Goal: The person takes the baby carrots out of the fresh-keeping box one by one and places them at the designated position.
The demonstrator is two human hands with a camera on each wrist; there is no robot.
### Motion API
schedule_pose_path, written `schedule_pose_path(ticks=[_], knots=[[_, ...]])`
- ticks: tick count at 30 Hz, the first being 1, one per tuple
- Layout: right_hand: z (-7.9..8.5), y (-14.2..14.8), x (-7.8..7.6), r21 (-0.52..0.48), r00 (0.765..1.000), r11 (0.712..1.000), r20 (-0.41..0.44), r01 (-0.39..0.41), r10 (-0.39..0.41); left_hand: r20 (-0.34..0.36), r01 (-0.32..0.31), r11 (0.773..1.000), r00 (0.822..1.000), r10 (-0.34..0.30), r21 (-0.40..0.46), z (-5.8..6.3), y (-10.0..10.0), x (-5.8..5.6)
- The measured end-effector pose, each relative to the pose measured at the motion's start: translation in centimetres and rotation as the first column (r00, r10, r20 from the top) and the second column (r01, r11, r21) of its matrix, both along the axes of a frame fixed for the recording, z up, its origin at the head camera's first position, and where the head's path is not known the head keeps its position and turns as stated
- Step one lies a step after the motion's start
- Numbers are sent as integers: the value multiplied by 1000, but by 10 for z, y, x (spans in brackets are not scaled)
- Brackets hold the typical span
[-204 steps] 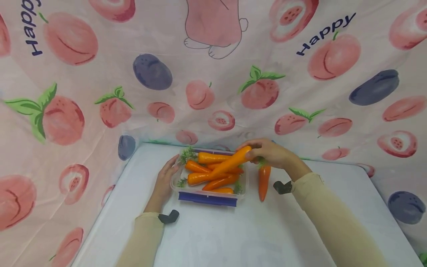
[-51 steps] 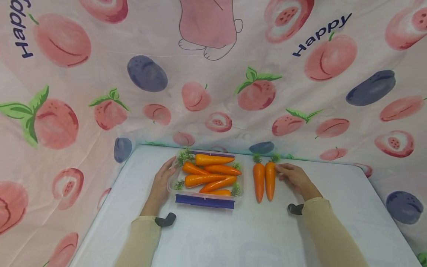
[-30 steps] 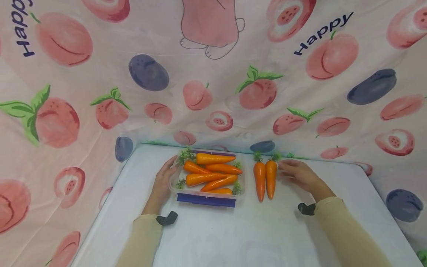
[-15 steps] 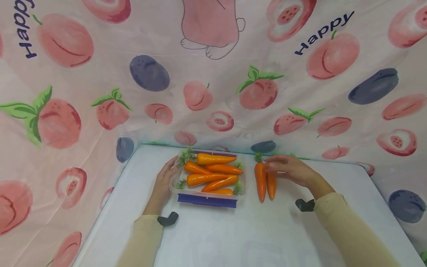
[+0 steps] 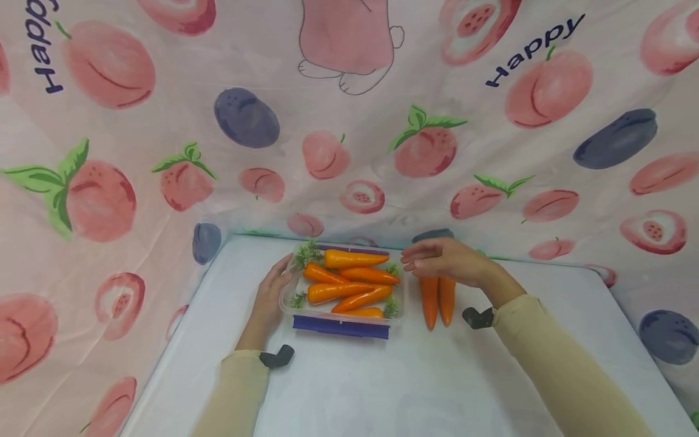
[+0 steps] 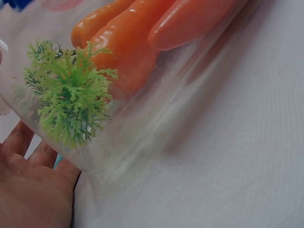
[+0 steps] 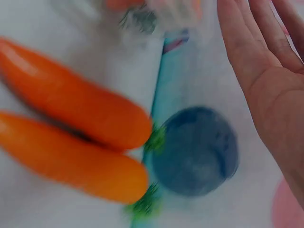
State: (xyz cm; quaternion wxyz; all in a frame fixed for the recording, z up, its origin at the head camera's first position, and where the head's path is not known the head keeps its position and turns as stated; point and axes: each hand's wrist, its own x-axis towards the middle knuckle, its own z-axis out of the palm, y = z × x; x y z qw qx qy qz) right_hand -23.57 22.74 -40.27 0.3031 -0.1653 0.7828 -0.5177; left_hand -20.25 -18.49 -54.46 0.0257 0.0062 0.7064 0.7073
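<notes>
A clear plastic container (image 5: 284, 306) with blue clips holds several orange carrots (image 5: 338, 292) with green leafy tops. My left hand (image 5: 269, 297) rests against its left side, fingers along the wall; in the left wrist view the palm (image 6: 33, 194) lies beside a corner under a green top (image 6: 71, 92). My right hand (image 5: 450, 262) is held with its fingers extended toward the container's right rim, holding nothing. Below it, two carrots (image 5: 429, 306) lie side by side on the table, their tops hidden by the hand in the head view but showing in the right wrist view.
A white table (image 5: 355, 388) carries everything and meets a fruit-printed cloth (image 5: 327, 206) at the back and sides. A blue clip flap (image 5: 340, 326) sticks out from the container's front. Black wrist devices (image 5: 277, 356) sit at both cuffs.
A second carrot was taken from the container and laid beside the first. My right hand let go, drew back, then moved left over the pair toward the container. My left hand stayed put.
</notes>
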Motion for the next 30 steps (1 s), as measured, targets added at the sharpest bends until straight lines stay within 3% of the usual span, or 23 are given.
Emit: schedule_pose_path(ticks=[6, 12, 18, 24, 30], knots=[[16, -30, -6, 40, 993, 992, 8, -121, 120, 4, -6, 1000, 1000, 6, -17, 1, -1, 0], [24, -58, -13, 157, 980, 968, 53, -196, 190, 12, -4, 999, 1000, 4, -42, 2, -1, 0], [20, -81, -18, 202, 967, 952, 156, -229, 200, 11, -3, 998, 1000, 3, -61, 1, -2, 0], [13, -99, -20, 305, 958, 912, 162, -275, 235, 12, -10, 997, 1000, 11, -79, 4, 0, 2], [7, -111, -21, 334, 941, 884, 208, -326, 268, 5, -13, 997, 1000, 13, -71, 5, 2, 2]])
